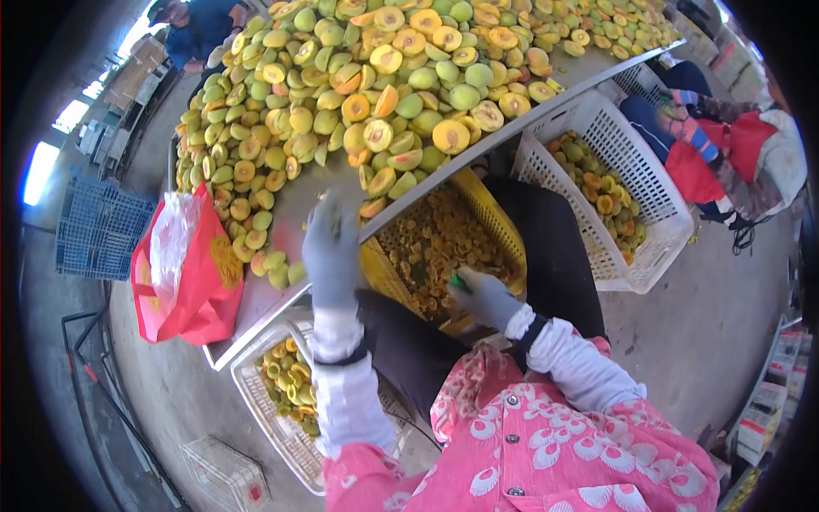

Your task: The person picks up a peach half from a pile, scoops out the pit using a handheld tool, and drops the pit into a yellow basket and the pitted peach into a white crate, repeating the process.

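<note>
My left hand (331,247), in a grey glove, is raised at the near edge of the metal table (320,189), close to a large heap of halved yellow-green fruit (375,85) that look like apricots or plums. Its fingertips are blurred, so I cannot make out whether they hold anything. Lower and to the right, my right hand (488,300), also gloved, is closed around a small green tool (461,282), of which only a green end shows. Beneath it, between my knees, a yellow crate (499,218) contains fruit pieces and scraps.
A white crate (627,162) of fruit halves stands at my right, and a white basket (256,392) with more at my left. A red bag (200,290) rests on the table's left corner. Blue crates (98,226) are stacked farther left. Other people (200,34) sit nearby.
</note>
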Motion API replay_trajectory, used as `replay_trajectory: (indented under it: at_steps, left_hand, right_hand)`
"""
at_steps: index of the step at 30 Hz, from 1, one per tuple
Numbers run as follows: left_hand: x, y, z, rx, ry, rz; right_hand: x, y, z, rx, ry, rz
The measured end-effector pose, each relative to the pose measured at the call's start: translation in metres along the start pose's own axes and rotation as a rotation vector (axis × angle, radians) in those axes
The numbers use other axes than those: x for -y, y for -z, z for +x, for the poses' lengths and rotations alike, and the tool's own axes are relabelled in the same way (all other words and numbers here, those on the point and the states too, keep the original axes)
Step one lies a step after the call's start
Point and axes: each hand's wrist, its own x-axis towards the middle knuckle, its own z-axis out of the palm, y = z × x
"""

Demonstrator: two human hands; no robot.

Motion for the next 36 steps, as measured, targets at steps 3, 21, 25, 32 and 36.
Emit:
replay_trajectory:
  at_steps: [3, 21, 25, 32, 36]
  left_hand:
    - [0.010, -0.065, 0.093, -0.019, -0.099, 0.290]
    - [-0.010, -0.030, -0.025, 0.005, -0.208, -0.752]
    - [-0.044, -0.018, -0.067, -0.115, -0.167, -0.463]
    - [-0.063, -0.005, -0.093, -0.197, 0.022, -0.713]
    - [-0.068, 0.002, -0.104, -0.286, -0.207, -0.428]
  right_hand:
    - [-0.004, 0.014, -0.008, 0.025, -0.064, 0.091]
    - [0.134, 0.053, -0.004, -0.031, 0.267, 0.128]
    - [0.138, 0.033, -0.023, -0.113, 0.321, 0.145]
    - [0.146, 0.021, -0.041, -0.067, 0.270, 0.168]
    - [0.153, 0.017, -0.044, -0.064, 0.333, 0.186]
